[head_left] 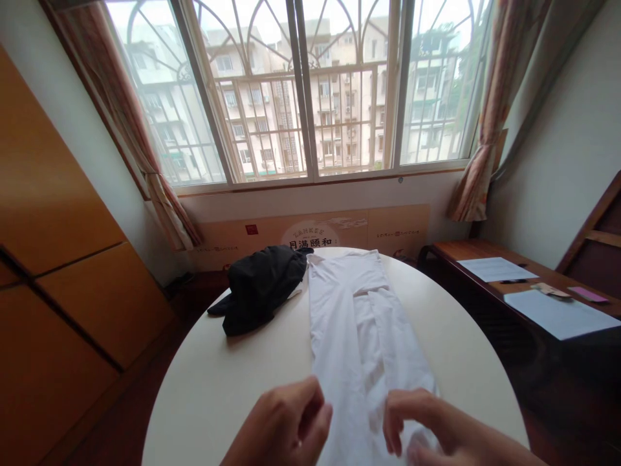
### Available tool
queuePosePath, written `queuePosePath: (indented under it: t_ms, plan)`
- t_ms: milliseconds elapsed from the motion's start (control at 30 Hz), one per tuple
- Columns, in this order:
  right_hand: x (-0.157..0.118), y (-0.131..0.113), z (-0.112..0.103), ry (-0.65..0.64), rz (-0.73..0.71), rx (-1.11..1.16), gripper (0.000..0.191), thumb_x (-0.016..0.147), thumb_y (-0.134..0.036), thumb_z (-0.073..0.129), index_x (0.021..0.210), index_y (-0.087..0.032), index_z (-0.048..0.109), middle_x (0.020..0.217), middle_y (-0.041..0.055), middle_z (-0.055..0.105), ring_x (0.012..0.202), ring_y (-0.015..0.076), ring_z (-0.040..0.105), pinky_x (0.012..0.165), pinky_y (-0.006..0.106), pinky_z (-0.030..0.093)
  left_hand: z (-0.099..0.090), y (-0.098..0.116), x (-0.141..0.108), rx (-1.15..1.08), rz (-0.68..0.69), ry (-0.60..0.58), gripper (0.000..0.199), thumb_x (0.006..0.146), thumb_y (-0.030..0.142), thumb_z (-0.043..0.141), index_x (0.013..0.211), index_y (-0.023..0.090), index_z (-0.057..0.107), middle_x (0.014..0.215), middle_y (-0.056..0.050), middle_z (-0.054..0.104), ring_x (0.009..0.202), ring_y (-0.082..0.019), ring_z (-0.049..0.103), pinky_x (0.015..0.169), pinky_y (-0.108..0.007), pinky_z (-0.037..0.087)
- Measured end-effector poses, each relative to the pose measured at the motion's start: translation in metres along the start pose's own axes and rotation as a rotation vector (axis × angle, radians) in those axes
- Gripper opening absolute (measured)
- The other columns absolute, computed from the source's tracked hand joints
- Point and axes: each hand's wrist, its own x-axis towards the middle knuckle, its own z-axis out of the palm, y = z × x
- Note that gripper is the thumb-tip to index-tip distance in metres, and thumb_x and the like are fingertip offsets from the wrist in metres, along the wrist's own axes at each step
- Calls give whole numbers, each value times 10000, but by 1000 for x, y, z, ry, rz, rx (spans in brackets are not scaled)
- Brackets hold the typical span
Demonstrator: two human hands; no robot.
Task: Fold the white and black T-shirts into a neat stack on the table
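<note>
A white cloth garment (334,336), folded into a long narrow strip, lies lengthwise on the round white table (194,382). Over its near left edge is my left hand (284,421), with loosely curled fingers and a gap between thumb and forefinger; nothing shows in it. My right hand (431,421) hovers at the near right part of the garment, fingers bent downward and apart from the thumb, slightly blurred. Creases and an overlapping layer run down the garment's middle. Beyond my left hand, a black cloth garment (264,285) sits in a crumpled heap beside the white one.
At the right stands a brown wooden bench (451,252) bearing white paper sheets (557,314), a pen and a pink slip (587,294). A printed cardboard panel (388,226) leans below the barred window. Orange-brown cabinets (72,291) line the left side.
</note>
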Motion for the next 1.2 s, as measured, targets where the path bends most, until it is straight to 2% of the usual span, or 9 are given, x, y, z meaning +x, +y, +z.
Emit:
queuePosePath:
  t_ms: [133,267,367,467,700,867,1033,1100,1200]
  plan:
    - [47,19,-46,203,88,-253,261,1014,-353,507,844,-225,658,799,26,697,750,202,632,715,310,497,9,13,103,151,123,48,112,975,288,550,978,210,630,843,-16,705,737,-184,653,695,-285,449]
    - [113,70,-84,313,202,-564,217,971,-255,525,866,-184,701,906,89,765,873,245,701,816,341,502,46,11,213,292,214,7,260,963,251,581,1198,145,615,1180,-127,698,1067,-254,675,884,-318,498]
    - [152,91,-98,335,320,-751,253,993,-265,518,951,-161,745,1046,144,787,1048,288,714,898,354,499,78,3,281,416,174,-40,349,941,286,638,1233,98,603,1253,-182,654,1161,-301,636,943,-349,502]
    - [176,97,-98,313,405,-851,275,1000,-306,528,1024,-154,756,1129,171,778,1105,317,708,897,365,508,101,-11,323,444,150,-77,335,953,335,640,1190,98,627,1265,-204,644,1175,-312,623,948,-365,509]
    - [194,97,-85,257,528,-808,316,975,-138,467,1181,-137,707,1188,174,767,1074,320,732,882,379,518,120,-43,344,321,272,-87,194,969,180,528,1081,146,683,1117,-138,701,969,-235,670,890,-338,521]
    - [197,91,-84,334,421,-716,319,986,-104,443,1225,-120,653,1210,170,756,1103,291,712,907,342,503,106,-52,355,171,295,18,196,923,127,526,1022,127,696,1009,-113,733,917,-213,678,861,-305,522]
    - [208,80,-74,259,337,-683,264,964,-103,468,1079,-113,705,1084,184,771,1006,293,707,843,337,503,91,-60,361,-52,328,152,138,859,141,577,916,135,703,874,-83,736,802,-206,659,795,-308,514]
    - [210,78,-70,187,337,-671,231,917,-103,524,1023,-119,729,1030,173,776,919,281,708,761,320,488,93,-62,360,-81,345,108,113,867,210,603,849,152,698,823,-65,723,771,-202,640,779,-309,509]
    - [207,80,-72,84,339,-636,173,892,-155,578,895,-134,750,941,146,781,811,253,697,651,297,435,104,-66,359,-131,298,-107,303,926,352,568,702,170,661,665,-28,658,651,-186,581,715,-311,508]
